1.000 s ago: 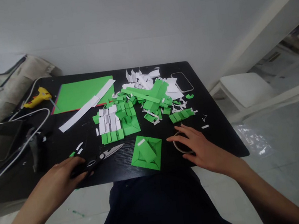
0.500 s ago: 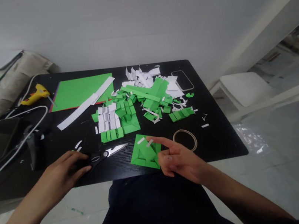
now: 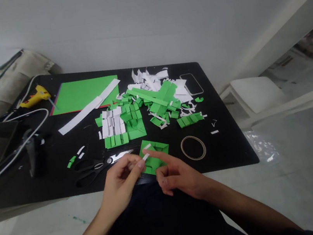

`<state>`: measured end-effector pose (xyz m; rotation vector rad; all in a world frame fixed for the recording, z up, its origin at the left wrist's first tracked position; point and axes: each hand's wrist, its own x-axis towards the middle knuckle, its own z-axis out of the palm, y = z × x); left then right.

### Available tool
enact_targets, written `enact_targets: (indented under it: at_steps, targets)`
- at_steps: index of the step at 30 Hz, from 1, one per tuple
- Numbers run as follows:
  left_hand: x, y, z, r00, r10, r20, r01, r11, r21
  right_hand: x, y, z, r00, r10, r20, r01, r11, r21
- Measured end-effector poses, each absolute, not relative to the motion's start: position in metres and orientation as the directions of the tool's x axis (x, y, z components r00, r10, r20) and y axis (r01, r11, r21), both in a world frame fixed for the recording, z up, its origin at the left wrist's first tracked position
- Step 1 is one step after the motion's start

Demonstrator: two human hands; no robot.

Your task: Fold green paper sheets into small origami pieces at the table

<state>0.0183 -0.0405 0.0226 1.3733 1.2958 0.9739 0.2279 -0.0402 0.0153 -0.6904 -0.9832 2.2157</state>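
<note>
My left hand [image 3: 123, 179] pinches a small white strip [image 3: 146, 156] between thumb and index finger. Close beside it is my right hand [image 3: 179, 173], its index finger stretched out to the strip and the other fingers curled; I see nothing held in it. Under both hands lies a folded green paper square [image 3: 161, 147], partly covered by them. A second white strip [image 3: 147, 146] shows just past the right fingertip; whether it sticks to the finger or the paper I cannot tell. Black-handled scissors [image 3: 110, 160] lie left of the square, partly behind my left hand.
A thin tape roll [image 3: 193, 147] lies at the right. Behind are folded green and white paper pieces [image 3: 113, 124], a heap of scraps [image 3: 159, 97] and green sheets [image 3: 82, 91] under a long white strip [image 3: 90, 108]. A yellow glue gun [image 3: 36, 97] and white cable [image 3: 22, 143] lie left.
My left hand has left the scissors and moved right to pinch a white strip by the right index finger. My right hand has shifted slightly left, and the green square looks turned.
</note>
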Motion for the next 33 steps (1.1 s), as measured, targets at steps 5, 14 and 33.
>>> enact_targets:
  at_steps: [5, 14, 33]
  targets:
    - [0.008, -0.041, 0.027, 0.167, 0.983, -0.077, 0.216, 0.039, 0.976, 0.227, -0.040, 0.019, -0.490, 0.862, -0.131, 0.040, -0.127, -0.991]
    - [-0.002, -0.041, 0.025, 0.085, 0.992, -0.094, 0.125, 0.083, 0.989, 0.232, -0.003, 0.015, -0.473, 0.878, 0.069, 0.613, 0.385, -0.690]
    - [0.012, -0.035, 0.000, -0.041, 0.999, -0.031, -0.087, 0.027, 0.996, 0.237, 0.006, 0.025, -0.217, 0.976, 0.005, 0.199, 0.049, -0.979]
